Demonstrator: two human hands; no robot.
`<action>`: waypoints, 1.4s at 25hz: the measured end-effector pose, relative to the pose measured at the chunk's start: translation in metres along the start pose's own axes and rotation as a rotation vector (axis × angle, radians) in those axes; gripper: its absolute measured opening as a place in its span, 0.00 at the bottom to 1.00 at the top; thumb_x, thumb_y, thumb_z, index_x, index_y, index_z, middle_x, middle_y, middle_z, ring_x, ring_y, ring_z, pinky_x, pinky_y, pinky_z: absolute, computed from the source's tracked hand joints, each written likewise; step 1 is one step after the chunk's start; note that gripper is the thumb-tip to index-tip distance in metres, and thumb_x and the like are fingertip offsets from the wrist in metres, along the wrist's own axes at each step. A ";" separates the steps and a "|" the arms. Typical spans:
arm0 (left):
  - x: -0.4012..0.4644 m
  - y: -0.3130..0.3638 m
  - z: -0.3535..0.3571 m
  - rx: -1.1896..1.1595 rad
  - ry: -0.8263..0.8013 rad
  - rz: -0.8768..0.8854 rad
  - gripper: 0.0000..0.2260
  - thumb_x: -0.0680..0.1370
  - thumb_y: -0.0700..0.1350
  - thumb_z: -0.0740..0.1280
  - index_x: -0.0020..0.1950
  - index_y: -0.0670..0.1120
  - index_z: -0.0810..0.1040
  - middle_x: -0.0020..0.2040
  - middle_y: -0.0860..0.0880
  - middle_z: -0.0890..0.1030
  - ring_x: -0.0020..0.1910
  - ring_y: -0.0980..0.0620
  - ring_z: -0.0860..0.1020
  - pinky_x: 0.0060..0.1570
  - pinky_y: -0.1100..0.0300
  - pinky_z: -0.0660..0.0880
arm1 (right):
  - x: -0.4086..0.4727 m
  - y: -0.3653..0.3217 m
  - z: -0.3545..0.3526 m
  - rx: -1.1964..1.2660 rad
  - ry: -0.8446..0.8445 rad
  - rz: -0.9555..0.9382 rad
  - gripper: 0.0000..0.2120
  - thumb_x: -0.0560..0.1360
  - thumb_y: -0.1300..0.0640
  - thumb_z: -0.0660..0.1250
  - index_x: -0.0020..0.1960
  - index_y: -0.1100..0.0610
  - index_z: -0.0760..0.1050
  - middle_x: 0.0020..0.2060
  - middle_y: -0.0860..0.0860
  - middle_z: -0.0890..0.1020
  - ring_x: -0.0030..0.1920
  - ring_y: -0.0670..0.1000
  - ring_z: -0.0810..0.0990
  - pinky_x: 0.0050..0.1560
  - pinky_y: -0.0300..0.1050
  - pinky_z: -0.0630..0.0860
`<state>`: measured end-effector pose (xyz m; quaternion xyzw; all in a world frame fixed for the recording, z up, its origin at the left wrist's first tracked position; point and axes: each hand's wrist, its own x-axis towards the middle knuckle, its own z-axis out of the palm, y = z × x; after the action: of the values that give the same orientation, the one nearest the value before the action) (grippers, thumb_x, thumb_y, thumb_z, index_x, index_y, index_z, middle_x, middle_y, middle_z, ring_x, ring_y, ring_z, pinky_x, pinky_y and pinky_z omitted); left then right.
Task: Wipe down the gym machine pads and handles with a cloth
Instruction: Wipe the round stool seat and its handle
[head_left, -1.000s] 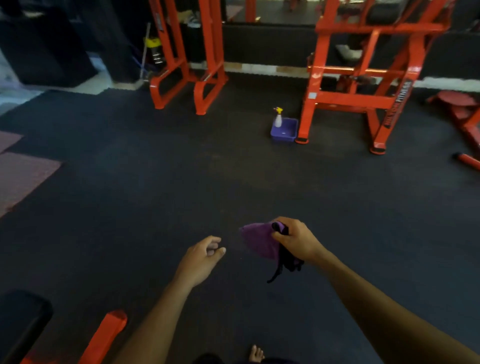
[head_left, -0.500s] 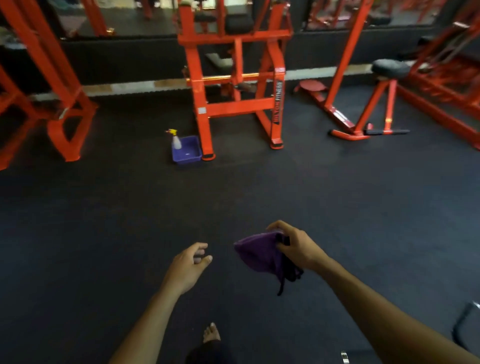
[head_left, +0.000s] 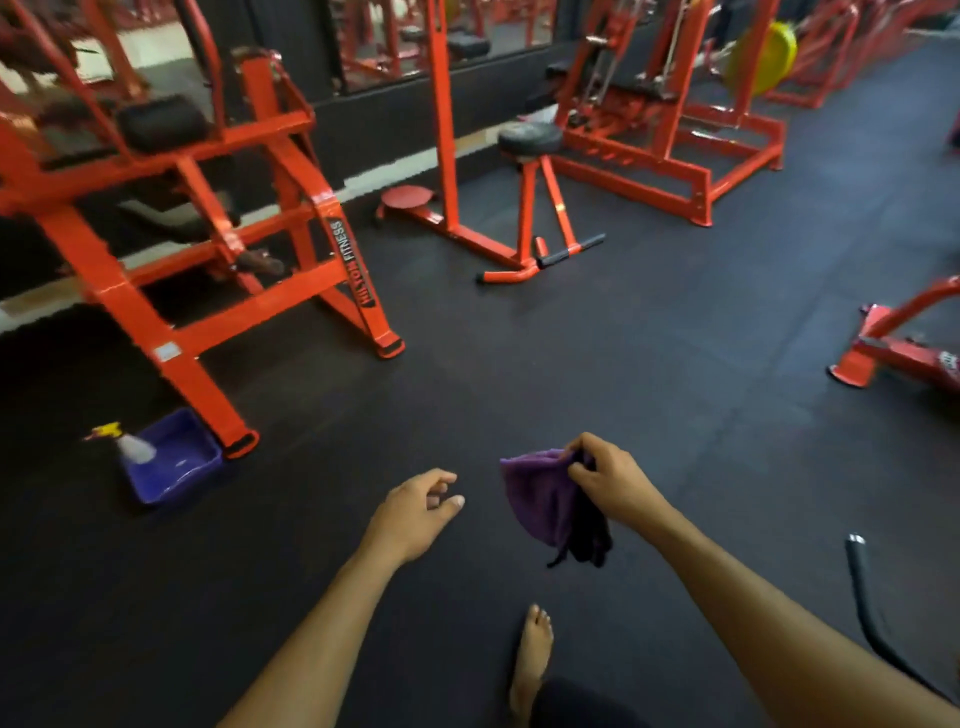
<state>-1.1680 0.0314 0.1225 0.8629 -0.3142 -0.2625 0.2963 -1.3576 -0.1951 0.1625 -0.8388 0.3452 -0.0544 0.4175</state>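
So over on the far side from the cloth there's a blue tub (head_left: 176, 467) on the floor with a spray bottle (head_left: 130, 444) standing in it, parked right against the foot of the big orange machine (head_left: 218, 249). That machine's black roller pad (head_left: 161, 122) sits up high and well away from the cloth, and nothing is touching it, so my guess is the wiping of this one hasn't begun. No way to tell from here whether any other machine has been done.

Nearer the cloth, the left hand (head_left: 415, 512) hangs over the floor holding nothing, fingers loosely curled. Just beside it, the right hand (head_left: 610, 480) pinches the bunched purple cloth (head_left: 545, 499) by its top edge, the rest dangling with a darker bit underneath. A bare foot (head_left: 530, 660) is planted below it.

Plenty of open black floor (head_left: 597, 364) between the cloth and the machines. Past the cloth there's a small round seat (head_left: 530, 137) on an orange stand, and a curved black bar (head_left: 865, 603) pokes in low on that side, worth not clipping.
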 end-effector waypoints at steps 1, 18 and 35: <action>0.033 0.011 0.003 0.026 -0.016 0.016 0.17 0.78 0.58 0.71 0.67 0.61 0.78 0.63 0.59 0.81 0.58 0.61 0.80 0.62 0.51 0.78 | 0.029 0.004 -0.008 0.019 0.020 0.020 0.09 0.78 0.60 0.63 0.47 0.46 0.76 0.38 0.48 0.80 0.36 0.45 0.76 0.32 0.34 0.70; 0.479 0.021 -0.083 0.128 -0.186 -0.032 0.27 0.79 0.57 0.71 0.76 0.60 0.67 0.76 0.53 0.69 0.72 0.51 0.72 0.66 0.47 0.75 | 0.443 0.010 -0.078 -0.184 -0.009 0.216 0.07 0.79 0.59 0.65 0.51 0.47 0.77 0.44 0.47 0.82 0.41 0.47 0.82 0.37 0.47 0.81; 0.941 0.093 -0.187 0.242 -0.274 0.051 0.24 0.78 0.52 0.74 0.73 0.53 0.74 0.68 0.50 0.77 0.64 0.52 0.78 0.63 0.59 0.72 | 0.882 -0.035 -0.130 0.026 0.108 0.252 0.08 0.74 0.59 0.68 0.45 0.46 0.78 0.39 0.45 0.82 0.39 0.44 0.79 0.37 0.38 0.73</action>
<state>-0.4590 -0.6188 0.0628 0.8402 -0.4026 -0.3303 0.1511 -0.7217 -0.8177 0.0987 -0.7790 0.4693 -0.0511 0.4127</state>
